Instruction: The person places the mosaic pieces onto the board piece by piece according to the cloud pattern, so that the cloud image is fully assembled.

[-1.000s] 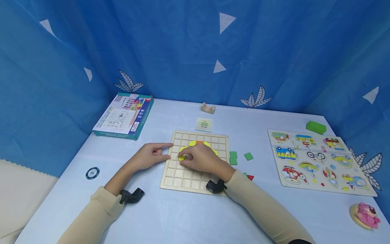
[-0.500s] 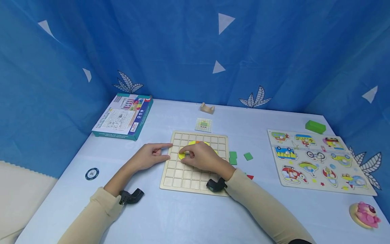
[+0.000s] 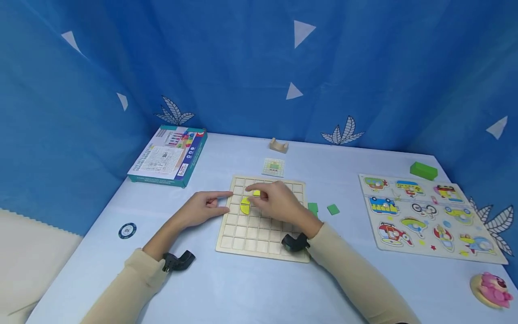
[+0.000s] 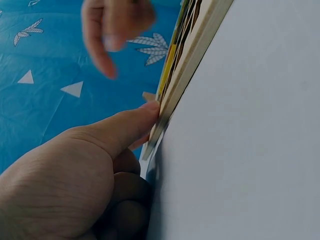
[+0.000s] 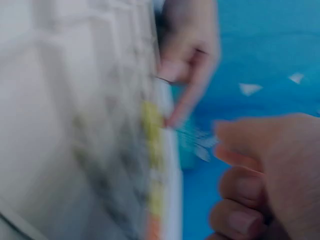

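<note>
A wooden grid board [image 3: 244, 231] lies on the table. Thumb and index finger of my left hand [image 3: 202, 207] extend to its left edge and touch it; the left wrist view shows the thumb against the side. My right hand [image 3: 279, 202] hovers over the board, holding nothing that I can see, its thumb and index finger apart. Just left of its fingertips, a yellow curved-edge piece [image 3: 245, 206] sits in the grid. Another yellow piece [image 3: 256, 193] shows partly under the hand. An orange piece [image 5: 153, 227] appears blurred in the right wrist view. The hand hides other cells.
Beyond the board lie a small pattern card [image 3: 273, 167] and a wooden holder [image 3: 279, 145]. Green squares [image 3: 333, 209] are to its right. A flat box [image 3: 167, 157], a round chip [image 3: 127, 231], a vehicle puzzle board [image 3: 429, 216], a green block [image 3: 423, 170] and a pink figurine [image 3: 493, 290] surround it.
My right hand has let go of the yellow piece at the left and lifted slightly away to the upper right, uncovering it. My left hand stays at the board's edge.
</note>
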The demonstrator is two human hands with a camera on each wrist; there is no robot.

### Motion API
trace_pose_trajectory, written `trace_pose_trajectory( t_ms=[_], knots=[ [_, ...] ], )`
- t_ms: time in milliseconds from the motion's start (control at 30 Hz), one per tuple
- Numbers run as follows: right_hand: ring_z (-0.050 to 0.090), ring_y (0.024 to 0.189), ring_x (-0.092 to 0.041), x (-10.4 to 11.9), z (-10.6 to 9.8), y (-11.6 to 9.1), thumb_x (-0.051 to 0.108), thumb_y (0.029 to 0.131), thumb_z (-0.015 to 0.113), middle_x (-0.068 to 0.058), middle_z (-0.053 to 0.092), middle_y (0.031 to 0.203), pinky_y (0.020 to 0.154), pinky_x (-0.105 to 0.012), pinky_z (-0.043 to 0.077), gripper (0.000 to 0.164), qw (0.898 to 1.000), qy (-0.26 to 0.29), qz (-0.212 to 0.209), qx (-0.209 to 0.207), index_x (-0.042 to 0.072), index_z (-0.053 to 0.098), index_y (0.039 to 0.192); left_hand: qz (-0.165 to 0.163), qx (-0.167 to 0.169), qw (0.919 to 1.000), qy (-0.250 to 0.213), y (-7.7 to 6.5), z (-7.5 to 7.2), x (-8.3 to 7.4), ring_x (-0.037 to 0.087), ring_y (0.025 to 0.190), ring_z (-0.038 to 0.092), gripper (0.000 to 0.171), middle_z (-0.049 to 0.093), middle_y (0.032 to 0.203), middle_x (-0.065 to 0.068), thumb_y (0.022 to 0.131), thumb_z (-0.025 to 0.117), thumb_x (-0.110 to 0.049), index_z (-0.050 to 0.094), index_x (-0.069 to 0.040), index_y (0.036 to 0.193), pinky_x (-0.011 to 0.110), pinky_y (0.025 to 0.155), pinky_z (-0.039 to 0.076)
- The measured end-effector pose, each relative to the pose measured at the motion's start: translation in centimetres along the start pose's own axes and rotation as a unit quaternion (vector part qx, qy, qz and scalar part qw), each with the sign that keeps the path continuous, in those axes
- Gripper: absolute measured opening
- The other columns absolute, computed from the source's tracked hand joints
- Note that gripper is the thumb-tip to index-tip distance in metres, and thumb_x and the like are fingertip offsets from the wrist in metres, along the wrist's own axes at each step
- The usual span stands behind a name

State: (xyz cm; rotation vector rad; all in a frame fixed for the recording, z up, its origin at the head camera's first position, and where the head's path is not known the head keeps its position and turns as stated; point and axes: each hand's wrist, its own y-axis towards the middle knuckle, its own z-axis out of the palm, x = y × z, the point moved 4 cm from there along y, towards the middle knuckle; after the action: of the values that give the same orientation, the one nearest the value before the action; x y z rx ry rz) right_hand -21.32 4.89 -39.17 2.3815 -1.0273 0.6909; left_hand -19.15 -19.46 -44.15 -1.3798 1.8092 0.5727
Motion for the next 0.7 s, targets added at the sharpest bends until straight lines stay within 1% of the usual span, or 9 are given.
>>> trace_pose_trajectory(
  t_ms=[67, 133, 200, 267, 367, 433, 567, 700],
  knots=[
    [0.038, 0.045, -0.013, 0.1, -2.5, -0.4, 0.027, 0.101, 0.067, 0.006, 0.043, 0.054, 0.048, -0.030, 0.033, 0.025, 0.999, 0.023, 0.003, -0.048, 0.019, 0.074, 0.124, 0.000, 0.002, 1.0000, -0.003, 0.2, 0.2, -0.1, 0.014, 0.054, 0.038, 0.050, 0.042, 0.060, -0.003, 0.093, 0.077, -0.037, 0.065, -0.023, 0.140, 0.029, 0.057, 0.033],
    [0.038, 0.047, -0.017, 0.1, -4.8, -1.0, 0.026, 0.101, 0.067, 0.003, 0.042, 0.054, 0.049, -0.032, 0.032, 0.022, 0.996, 0.043, 0.007, -0.081, 0.019, 0.075, 0.121, -0.003, 0.000, 1.0000, -0.005, 0.3, 0.3, -0.1, 0.014, 0.053, 0.038, 0.050, 0.042, 0.060, -0.002, 0.093, 0.077, -0.035, 0.065, -0.023, 0.139, 0.028, 0.057, 0.033],
    [0.039, 0.049, -0.017, -0.1, -6.4, -1.8, 0.025, 0.101, 0.067, 0.003, 0.041, 0.055, 0.051, -0.033, 0.032, 0.020, 0.995, 0.042, 0.008, -0.093, 0.019, 0.077, 0.118, -0.006, -0.003, 1.0000, -0.006, 0.3, 0.3, -0.2, 0.014, 0.053, 0.037, 0.049, 0.041, 0.059, -0.002, 0.092, 0.078, -0.033, 0.066, -0.022, 0.139, 0.028, 0.056, 0.032],
    [0.041, 0.050, -0.016, -0.5, -7.4, -3.1, 0.026, 0.101, 0.068, 0.005, 0.042, 0.056, 0.052, -0.033, 0.033, 0.019, 0.996, 0.032, 0.015, -0.087, 0.019, 0.078, 0.116, -0.006, -0.005, 1.0000, -0.005, 0.2, 0.3, -0.2, 0.014, 0.053, 0.037, 0.049, 0.041, 0.059, -0.002, 0.092, 0.078, -0.032, 0.066, -0.022, 0.139, 0.028, 0.056, 0.032],
    [0.043, 0.052, -0.014, -1.7, -8.0, -5.6, 0.026, 0.099, 0.070, 0.007, 0.043, 0.056, 0.051, -0.030, 0.034, 0.018, 0.997, 0.010, 0.035, -0.071, 0.020, 0.079, 0.114, -0.003, -0.003, 1.0000, -0.002, 0.2, 0.4, -0.4, 0.014, 0.054, 0.038, 0.050, 0.041, 0.059, -0.002, 0.092, 0.078, -0.034, 0.065, -0.023, 0.139, 0.029, 0.057, 0.032],
    [0.044, 0.053, -0.014, -2.7, -8.2, -7.5, 0.025, 0.098, 0.072, 0.008, 0.044, 0.057, 0.050, -0.029, 0.035, 0.017, 0.996, 0.003, 0.057, -0.064, 0.020, 0.079, 0.113, -0.003, -0.001, 1.0000, -0.001, 0.3, 0.4, -0.5, 0.014, 0.054, 0.038, 0.050, 0.042, 0.060, -0.002, 0.092, 0.078, -0.034, 0.065, -0.023, 0.139, 0.029, 0.057, 0.033],
    [0.044, 0.052, -0.013, -4.6, -8.0, -11.2, 0.023, 0.097, 0.073, 0.009, 0.043, 0.057, 0.049, -0.027, 0.036, 0.015, 0.993, 0.009, 0.100, -0.059, 0.018, 0.080, 0.110, -0.006, -0.002, 1.0000, 0.001, 0.2, 0.4, -0.6, 0.015, 0.055, 0.038, 0.049, 0.042, 0.060, -0.002, 0.093, 0.078, -0.032, 0.065, -0.023, 0.139, 0.029, 0.057, 0.033],
    [0.045, 0.050, -0.012, -5.6, -7.7, -14.0, 0.021, 0.097, 0.073, 0.010, 0.044, 0.055, 0.046, -0.026, 0.035, 0.013, 0.991, 0.021, 0.116, -0.067, 0.017, 0.079, 0.107, -0.006, -0.005, 1.0000, 0.000, 0.1, 0.2, -0.5, 0.015, 0.055, 0.038, 0.048, 0.041, 0.060, -0.002, 0.093, 0.078, -0.030, 0.066, -0.023, 0.139, 0.028, 0.057, 0.032]
  ],
)
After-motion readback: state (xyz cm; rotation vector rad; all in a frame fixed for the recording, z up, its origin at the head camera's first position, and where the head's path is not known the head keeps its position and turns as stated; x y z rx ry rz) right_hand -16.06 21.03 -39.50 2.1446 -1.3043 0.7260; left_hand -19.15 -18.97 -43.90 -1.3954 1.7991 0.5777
